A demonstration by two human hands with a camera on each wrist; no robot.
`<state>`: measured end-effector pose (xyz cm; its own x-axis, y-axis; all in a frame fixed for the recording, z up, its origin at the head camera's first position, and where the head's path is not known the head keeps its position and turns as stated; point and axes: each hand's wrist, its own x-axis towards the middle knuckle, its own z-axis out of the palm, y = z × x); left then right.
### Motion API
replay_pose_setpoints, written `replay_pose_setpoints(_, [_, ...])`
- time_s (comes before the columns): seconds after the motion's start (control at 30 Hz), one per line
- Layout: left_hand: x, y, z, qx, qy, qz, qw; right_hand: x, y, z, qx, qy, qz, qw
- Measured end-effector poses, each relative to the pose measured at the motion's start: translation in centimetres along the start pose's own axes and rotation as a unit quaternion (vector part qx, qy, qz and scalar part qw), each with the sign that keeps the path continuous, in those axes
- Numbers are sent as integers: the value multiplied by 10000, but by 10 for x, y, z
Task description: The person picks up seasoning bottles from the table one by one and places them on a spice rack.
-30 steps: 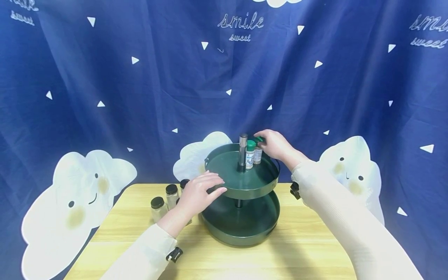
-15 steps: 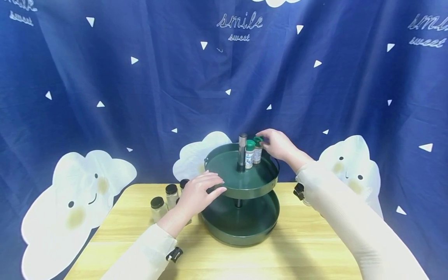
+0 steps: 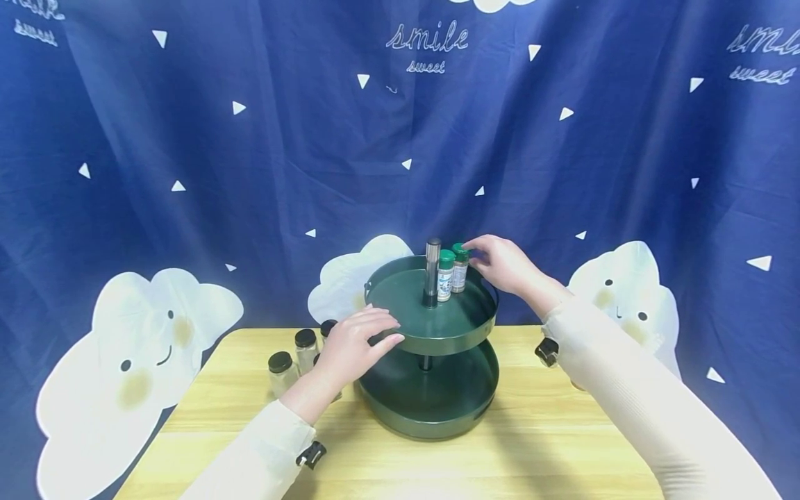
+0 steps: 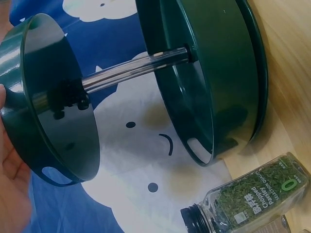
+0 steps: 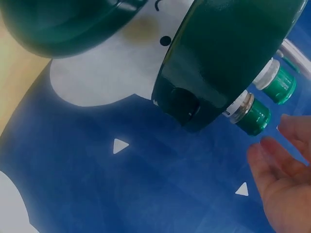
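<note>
My left hand (image 3: 359,344) grips the left rim of the upper tier of a dark green two-tier round tray (image 3: 450,344). In the left wrist view, the thumb lies on the outer wall with fingers (image 4: 13,165) past the rim. Two green-capped spice jars stand upright on that tier, right of the chrome centre post (image 3: 432,271): a nearer jar (image 3: 445,281) and a farther jar (image 3: 459,274). Beside the farther jar's green cap (image 5: 255,120) is my right hand (image 3: 503,264), its fingers apart and holding nothing. The right wrist view shows a gap between fingertips and cap.
Several black-capped glass jars (image 3: 305,351) stand on the wooden table (image 3: 219,389), left of the tray and partly behind my left hand. One is a chopped parsley jar (image 4: 260,194). A blue curtain (image 3: 281,139) with clouds hangs behind the table.
My right hand has let go of the farther jar's green cap and drawn slightly to the right. That jar stays standing on the upper tier. My left hand has not moved.
</note>
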<state>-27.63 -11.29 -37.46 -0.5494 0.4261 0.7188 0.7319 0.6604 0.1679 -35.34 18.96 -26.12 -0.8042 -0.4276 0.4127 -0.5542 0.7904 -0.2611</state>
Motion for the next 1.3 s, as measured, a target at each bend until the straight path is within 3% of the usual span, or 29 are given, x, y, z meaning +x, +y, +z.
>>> replay_pose_setpoints(0.93, [-1, -1, 2, -32, 78, 30, 10000, -28, 0, -3, 44, 237, -275, 9993])
replay_pose_setpoints(1.3, [-1, 0, 1, -35, 39, -25, 10000, -39, 10, -1, 69, 323, -383, 9987])
